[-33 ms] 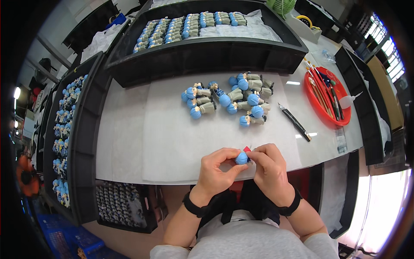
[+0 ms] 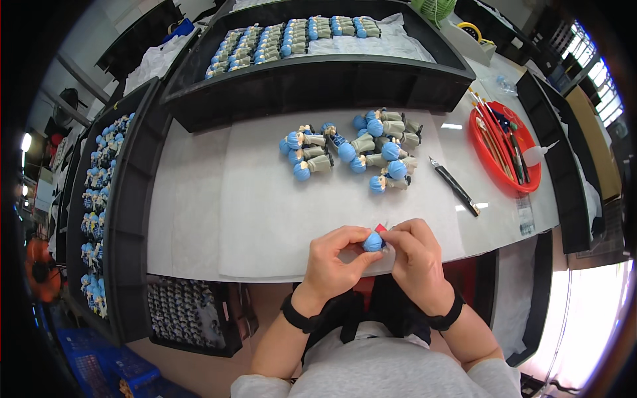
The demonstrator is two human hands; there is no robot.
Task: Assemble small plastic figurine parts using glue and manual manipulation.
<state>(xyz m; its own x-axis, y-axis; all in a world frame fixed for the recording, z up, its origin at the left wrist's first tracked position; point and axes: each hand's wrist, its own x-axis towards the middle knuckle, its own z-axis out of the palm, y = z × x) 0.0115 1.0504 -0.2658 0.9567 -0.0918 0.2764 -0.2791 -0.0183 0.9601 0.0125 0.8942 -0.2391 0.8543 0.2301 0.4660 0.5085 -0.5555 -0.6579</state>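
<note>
Close to the table's front edge, my left hand pinches a small figurine by its blue, rounded head. My right hand meets it from the right, with thumb and forefinger pressed together at the figurine's side; what those fingertips grip is hidden. A small red piece shows just behind the figurine, between both hands. Further back lies a loose group of similar figurines with blue heads and beige-grey lower parts. To their right rests a black craft knife.
A black tray with rows of figurines stands at the back. Another black tray of figurines is at the left. On the right sits a red bowl of brushes and a squeeze bottle. A crate of small parts stands below the table.
Almost nothing differs. The hands and the figurine keep nearly the same place, with only a slight shift of the fingers and of the view.
</note>
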